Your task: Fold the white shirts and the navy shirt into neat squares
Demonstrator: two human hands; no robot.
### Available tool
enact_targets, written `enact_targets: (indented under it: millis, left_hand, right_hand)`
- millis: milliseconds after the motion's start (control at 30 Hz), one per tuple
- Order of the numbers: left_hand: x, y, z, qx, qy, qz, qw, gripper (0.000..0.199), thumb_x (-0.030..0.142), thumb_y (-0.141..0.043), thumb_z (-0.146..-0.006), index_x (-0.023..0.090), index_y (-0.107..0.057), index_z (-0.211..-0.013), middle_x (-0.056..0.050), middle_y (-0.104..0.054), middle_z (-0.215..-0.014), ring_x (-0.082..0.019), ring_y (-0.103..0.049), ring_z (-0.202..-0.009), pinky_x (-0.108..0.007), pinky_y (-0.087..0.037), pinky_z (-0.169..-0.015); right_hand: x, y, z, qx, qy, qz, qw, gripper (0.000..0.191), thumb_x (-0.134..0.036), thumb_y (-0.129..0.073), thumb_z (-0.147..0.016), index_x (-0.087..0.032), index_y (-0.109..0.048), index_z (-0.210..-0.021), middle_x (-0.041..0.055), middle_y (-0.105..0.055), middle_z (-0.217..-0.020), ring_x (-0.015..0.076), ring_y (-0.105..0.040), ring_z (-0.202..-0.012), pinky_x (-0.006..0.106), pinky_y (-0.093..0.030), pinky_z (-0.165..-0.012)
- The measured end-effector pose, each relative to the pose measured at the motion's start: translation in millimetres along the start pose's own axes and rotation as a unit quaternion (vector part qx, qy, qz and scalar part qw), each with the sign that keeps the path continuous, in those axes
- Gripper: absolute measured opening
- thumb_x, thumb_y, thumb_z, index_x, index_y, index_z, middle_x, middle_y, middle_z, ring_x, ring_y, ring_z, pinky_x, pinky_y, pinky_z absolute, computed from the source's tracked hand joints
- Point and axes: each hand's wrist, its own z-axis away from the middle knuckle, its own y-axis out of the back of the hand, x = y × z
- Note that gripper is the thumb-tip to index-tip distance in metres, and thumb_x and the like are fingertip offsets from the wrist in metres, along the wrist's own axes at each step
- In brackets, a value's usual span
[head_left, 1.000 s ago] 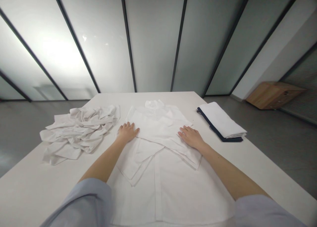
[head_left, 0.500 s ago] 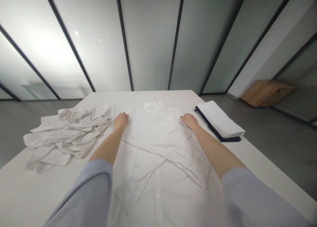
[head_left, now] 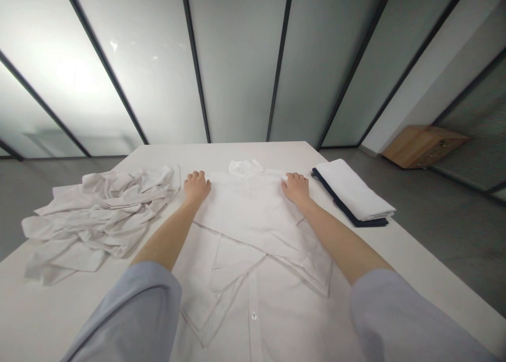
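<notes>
A white button-up shirt (head_left: 245, 235) lies flat on the table, its collar toward the far edge and its sleeves crossed over the front. At the shirt's left shoulder edge in the view, my left hand (head_left: 197, 186) rests with fingers curled over the fabric edge. My right hand (head_left: 296, 187) is on the opposite shoulder edge, fingers bent over the cloth. The fingertips of both hands are partly hidden, so a grip on the cloth cannot be made out for certain.
On the left of the white table (head_left: 166, 152) is a crumpled pile of white clothes (head_left: 103, 214). Folded white cloth (head_left: 353, 191) lies on dark blue fabric (head_left: 371, 223) at the right. A wooden cabinet (head_left: 422, 147) stands beyond, near frosted glass panels.
My right hand has shifted slightly left and up, and my left hand slightly up and inward. The fingers of both look more spread. The view has moved a little.
</notes>
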Motion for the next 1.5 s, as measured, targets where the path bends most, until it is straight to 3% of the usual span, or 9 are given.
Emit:
enact_targets:
  millis: [100,233,400,700,867,967,1067,1200,1500]
  left_hand:
    - [20,-3.8,13,-0.075,-0.027,0.0,0.997,0.052,0.05,-0.042,-0.086,0.016,-0.054,-0.122,-0.02,-0.051,-0.131,-0.036,-0.042,-0.125,-0.048,-0.038,-0.097]
    - [23,-20.4,29,-0.152,-0.005,0.002,0.988,0.072,0.064,-0.032,-0.085,0.017,-0.041,-0.139,-0.02,-0.03,-0.151,-0.04,-0.023,-0.139,-0.06,-0.023,-0.105]
    - [11,-31.4,35,-0.139,-0.013,-0.002,0.99,0.073,0.061,-0.021,-0.088,0.017,-0.033,-0.146,-0.018,-0.024,-0.154,-0.036,-0.018,-0.142,-0.059,-0.016,-0.109]
    - [11,-31.5,32,-0.145,-0.005,-0.019,0.989,0.073,0.061,-0.02,-0.089,0.019,-0.03,-0.147,-0.016,-0.022,-0.155,-0.034,-0.018,-0.142,-0.056,-0.018,-0.11]
    - [12,-28.1,35,-0.14,-0.024,-0.031,0.989,0.073,0.06,-0.022,-0.089,0.016,-0.03,-0.147,-0.017,-0.024,-0.155,-0.035,-0.019,-0.142,-0.054,-0.019,-0.111]
    - [16,-20.7,45,-0.131,-0.036,-0.029,0.99,0.072,0.061,-0.022,-0.089,0.017,-0.032,-0.146,-0.016,-0.025,-0.154,-0.035,-0.02,-0.142,-0.054,-0.019,-0.111]
    - [17,-14.1,59,-0.16,-0.027,-0.024,0.986,0.078,0.068,-0.021,-0.086,0.019,-0.032,-0.147,-0.016,-0.025,-0.154,-0.038,-0.02,-0.141,-0.06,-0.02,-0.108]
    - [9,-12.6,72,-0.175,-0.043,-0.028,0.983,0.085,0.074,-0.021,-0.083,0.021,-0.029,-0.148,-0.016,-0.02,-0.156,-0.039,-0.017,-0.141,-0.061,-0.017,-0.108]
    - [4,-18.8,73,-0.15,-0.063,-0.032,0.986,0.085,0.073,-0.02,-0.084,0.018,-0.028,-0.148,-0.017,-0.021,-0.155,-0.038,-0.017,-0.142,-0.059,-0.017,-0.109]
  right_hand:
    - [-14,-7,1,-0.047,0.056,-0.007,0.997,0.046,-0.041,-0.036,-0.093,-0.017,-0.049,-0.13,0.017,-0.049,-0.135,0.0318,-0.04,-0.126,0.047,-0.029,-0.102]
    - [-10,-22,-1,-0.143,0.016,-0.033,0.989,0.061,-0.054,-0.028,-0.093,-0.019,-0.037,-0.142,0.015,-0.035,-0.149,0.0336,-0.028,-0.136,0.053,-0.022,-0.107]
    - [7,-28,-6,-0.149,-0.018,-0.083,0.985,0.062,-0.053,-0.02,-0.095,-0.019,-0.032,-0.146,0.013,-0.027,-0.154,0.029,-0.023,-0.14,0.05,-0.02,-0.11]
    - [11,-26,-3,-0.16,-0.034,-0.018,0.986,0.068,-0.052,-0.019,-0.095,-0.01,-0.029,-0.147,0.0141,-0.021,-0.156,0.0331,-0.02,-0.14,0.051,-0.019,-0.111]
    - [1,-16,8,-0.097,-0.008,0.023,0.995,0.064,-0.047,-0.022,-0.096,-0.006,-0.032,-0.145,0.0192,-0.023,-0.154,0.0319,-0.018,-0.141,0.049,-0.013,-0.112]
    - [-10,-5,24,-0.092,0.041,0.026,0.995,0.062,-0.049,-0.021,-0.096,-0.011,-0.038,-0.143,0.0171,-0.028,-0.153,0.0311,-0.018,-0.141,0.049,-0.012,-0.112]
    - [-17,0,46,-0.146,0.06,0.006,0.987,0.066,-0.058,-0.019,-0.094,-0.019,-0.042,-0.142,0.0143,-0.03,-0.152,0.0335,-0.02,-0.14,0.054,-0.015,-0.11]
    - [-14,-3,70,-0.182,0.075,-0.009,0.98,0.071,-0.067,-0.021,-0.09,-0.026,-0.03,-0.148,0.0104,-0.02,-0.157,0.037,-0.017,-0.141,0.06,-0.016,-0.108]
    - [-8,-8,69,-0.174,0.081,-0.009,0.981,0.071,-0.067,-0.019,-0.091,-0.028,-0.028,-0.149,0.0079,-0.019,-0.157,0.0344,-0.016,-0.142,0.057,-0.017,-0.109]
